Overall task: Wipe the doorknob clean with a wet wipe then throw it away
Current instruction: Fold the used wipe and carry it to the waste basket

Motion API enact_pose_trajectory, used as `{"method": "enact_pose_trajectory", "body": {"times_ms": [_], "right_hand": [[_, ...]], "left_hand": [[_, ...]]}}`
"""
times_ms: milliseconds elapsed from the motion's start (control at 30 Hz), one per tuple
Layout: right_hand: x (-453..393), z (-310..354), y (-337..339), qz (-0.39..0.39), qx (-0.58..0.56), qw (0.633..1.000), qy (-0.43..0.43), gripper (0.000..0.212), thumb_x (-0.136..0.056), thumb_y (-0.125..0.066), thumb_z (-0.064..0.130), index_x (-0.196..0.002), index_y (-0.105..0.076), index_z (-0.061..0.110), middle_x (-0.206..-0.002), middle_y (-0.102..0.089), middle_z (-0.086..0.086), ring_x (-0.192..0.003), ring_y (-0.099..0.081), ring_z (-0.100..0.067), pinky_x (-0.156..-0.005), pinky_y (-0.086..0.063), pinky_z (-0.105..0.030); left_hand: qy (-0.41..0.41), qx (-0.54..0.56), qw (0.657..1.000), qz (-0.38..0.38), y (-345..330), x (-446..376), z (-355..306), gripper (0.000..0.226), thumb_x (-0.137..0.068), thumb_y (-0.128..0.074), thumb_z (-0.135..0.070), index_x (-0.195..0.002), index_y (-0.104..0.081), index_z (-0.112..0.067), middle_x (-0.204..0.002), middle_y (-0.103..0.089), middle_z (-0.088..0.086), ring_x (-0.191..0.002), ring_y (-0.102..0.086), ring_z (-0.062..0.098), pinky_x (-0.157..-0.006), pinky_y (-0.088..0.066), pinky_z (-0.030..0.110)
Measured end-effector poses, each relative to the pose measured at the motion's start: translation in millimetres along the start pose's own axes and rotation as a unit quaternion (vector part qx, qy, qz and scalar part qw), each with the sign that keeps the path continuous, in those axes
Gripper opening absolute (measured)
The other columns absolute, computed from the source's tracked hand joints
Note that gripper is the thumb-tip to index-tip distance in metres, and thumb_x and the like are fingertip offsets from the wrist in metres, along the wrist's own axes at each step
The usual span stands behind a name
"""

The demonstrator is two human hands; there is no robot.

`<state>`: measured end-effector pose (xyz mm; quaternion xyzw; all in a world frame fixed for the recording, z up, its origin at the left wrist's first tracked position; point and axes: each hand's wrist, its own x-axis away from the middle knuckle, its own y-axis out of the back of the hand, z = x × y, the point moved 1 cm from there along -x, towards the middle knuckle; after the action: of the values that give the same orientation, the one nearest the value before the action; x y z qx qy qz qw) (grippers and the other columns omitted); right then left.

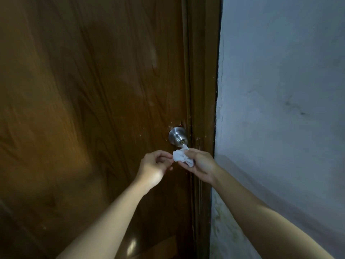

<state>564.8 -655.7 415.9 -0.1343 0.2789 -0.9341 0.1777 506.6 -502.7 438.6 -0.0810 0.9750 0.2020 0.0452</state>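
Note:
A round steel doorknob (177, 137) with a keyhole in its face sits near the right edge of a brown wooden door (89, 101). Just below it, a crumpled white wet wipe (181, 156) is held between both hands. My right hand (200, 165) grips the wipe from the right, and one corner of the wipe reaches up and touches the underside of the knob. My left hand (155, 168) pinches the wipe's left edge with its fingertips.
The dark wooden door frame (203, 90) runs down right of the knob. A pale blue-grey painted wall (280, 90) fills the right side. No bin is in view.

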Motion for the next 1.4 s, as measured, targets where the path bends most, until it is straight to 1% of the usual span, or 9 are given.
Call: {"method": "enact_pose_trajectory", "body": {"times_ms": [133,233,333,467,667,900,1067,1233,1400], "right_hand": [[30.7,2.3,-4.4,0.030,-0.006,1.000,0.003,0.029,-0.091,-0.049,0.007,-0.119,-0.050,0.002,-0.120,-0.058,-0.020,-0.105,-0.061,-0.025,-0.080,-0.057,-0.032],[62.7,-1.0,-7.6,0.042,0.014,0.999,0.015,0.026,-0.092,-0.049,0.011,-0.117,-0.054,0.005,-0.118,-0.060,-0.016,-0.107,-0.060,-0.024,-0.087,-0.054,-0.033],[100.4,-8.6,-7.4,0.038,0.113,0.992,0.043,0.021,-0.089,-0.056,0.017,-0.109,-0.061,0.012,-0.114,-0.064,-0.012,-0.103,-0.063,-0.022,-0.082,-0.055,-0.033],[153.5,-17.2,3.7,0.048,0.208,0.974,0.070,0.023,-0.090,-0.056,0.017,-0.112,-0.059,0.015,-0.108,-0.068,-0.010,-0.096,-0.066,-0.020,-0.077,-0.058,-0.032],[241.1,-24.8,46.6,0.061,0.265,0.949,0.159,0.016,-0.082,-0.065,0.007,-0.094,-0.068,0.017,-0.080,-0.070,0.006,-0.077,-0.068,-0.016,-0.064,-0.055,-0.027],[331.7,-48.4,122.0,-0.042,0.229,0.961,0.146,0.025,-0.076,-0.066,-0.006,-0.067,-0.073,0.016,-0.061,-0.070,0.005,-0.060,-0.064,-0.011,-0.061,-0.055,-0.021],[385.1,-70.6,178.0,-0.123,0.212,0.961,0.127,0.030,-0.074,-0.063,-0.015,-0.065,-0.072,0.012,-0.067,-0.067,-0.008,-0.064,-0.065,-0.017,-0.064,-0.056,-0.022],[425.4,-106.9,238.2,-0.233,0.228,0.941,0.091,0.030,-0.070,-0.064,-0.015,-0.066,-0.072,0.013,-0.051,-0.067,0.007,-0.051,-0.060,-0.004,-0.052,-0.050,-0.014],[449.7,-155.7,294.9,-0.365,0.283,0.887,-0.017,0.031,-0.067,-0.059,-0.010,-0.066,-0.070,0.020,-0.057,-0.064,0.002,-0.055,-0.054,-0.012,-0.054,-0.046,-0.022]], "left_hand": [[-0.008,-0.003,0.999,-0.037,-10.8,17.7,-10.8,0.023,-0.081,-0.066,-0.018,-0.102,-0.059,-0.025,-0.103,-0.062,-0.004,-0.090,-0.061,0.013,-0.079,-0.052,0.036],[-0.013,-0.005,0.999,-0.029,-17.4,38.0,-18.5,0.026,-0.081,-0.067,-0.023,-0.105,-0.058,-0.028,-0.104,-0.061,-0.006,-0.092,-0.059,0.011,-0.083,-0.053,0.038],[-0.010,0.001,1.000,0.002,-25.1,66.2,-22.8,0.018,-0.083,-0.064,-0.020,-0.100,-0.062,-0.025,-0.102,-0.066,-0.001,-0.093,-0.063,0.015,-0.078,-0.056,0.034],[-0.053,0.045,0.998,0.000,-40.9,111.9,-30.5,0.018,-0.086,-0.059,-0.010,-0.094,-0.066,-0.024,-0.091,-0.070,-0.002,-0.080,-0.068,0.005,-0.058,-0.050,0.012],[-0.087,0.037,0.995,0.005,-82.6,188.2,-41.9,0.034,-0.082,-0.060,0.001,-0.071,-0.070,-0.030,-0.079,-0.071,-0.010,-0.081,-0.068,0.009,-0.064,-0.053,0.018],[-0.044,0.081,0.994,0.055,-155.5,267.6,-32.4,0.038,-0.079,-0.061,0.007,-0.060,-0.071,-0.024,-0.083,-0.072,-0.006,-0.087,-0.068,0.012,-0.084,-0.053,0.027],[0.010,0.108,0.991,0.077,-218.5,315.2,-10.9,0.038,-0.076,-0.064,0.008,-0.058,-0.071,-0.025,-0.074,-0.072,-0.007,-0.073,-0.069,0.007,-0.067,-0.052,0.013],[0.083,0.104,0.981,0.141,-281.5,360.0,12.7,0.027,-0.077,-0.063,0.009,-0.067,-0.068,-0.016,-0.063,-0.065,0.001,-0.047,-0.054,-0.003,-0.053,-0.044,0.009],[0.182,0.030,0.947,0.263,-322.8,389.3,31.8,0.020,-0.079,-0.061,0.002,-0.094,-0.066,-0.010,-0.087,-0.066,0.010,-0.072,-0.057,0.019,-0.057,-0.043,0.021]]}}
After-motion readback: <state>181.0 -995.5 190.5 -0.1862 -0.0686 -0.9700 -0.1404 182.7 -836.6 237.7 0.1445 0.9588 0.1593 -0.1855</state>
